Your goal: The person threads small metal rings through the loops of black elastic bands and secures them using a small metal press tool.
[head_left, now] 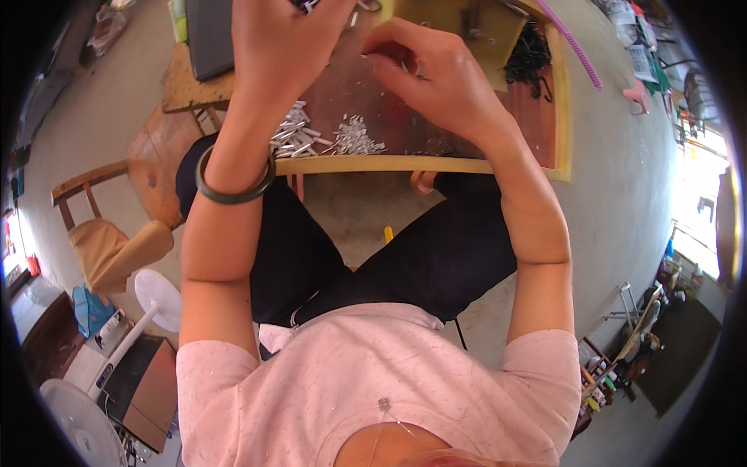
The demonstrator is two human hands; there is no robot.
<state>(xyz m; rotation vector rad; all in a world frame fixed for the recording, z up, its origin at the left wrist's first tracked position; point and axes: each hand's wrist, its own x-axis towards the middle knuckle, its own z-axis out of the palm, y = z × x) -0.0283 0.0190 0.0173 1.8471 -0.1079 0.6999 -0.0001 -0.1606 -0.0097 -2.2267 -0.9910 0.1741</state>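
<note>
Over the wood-rimmed table [373,164], both hands of the seated person are at work above the surface. The left hand [284,54] is above the table's left part; its fingertips are cut off by the view's upper edge, so whether they are spread or pinching cannot be told. A dark bangle [236,194] sits on that forearm, short of the table's near rim. The right hand [443,74] is above the table's middle, fingers curled inward with the thumb beneath the index finger; whether anything is pinched at the tips cannot be told.

Long silvery pieces [289,138] lie heaped at the table's near left corner, partly behind the left forearm. Short silvery pieces [356,138] form a second heap just right of them, close to the near rim. Black hooks [529,58] lie bunched at the table's right side. A purple strip [572,43] slants outward beyond the table's right rim. Left of the table stands a chair [92,183] with tan cloth [120,249] over its seat.
</note>
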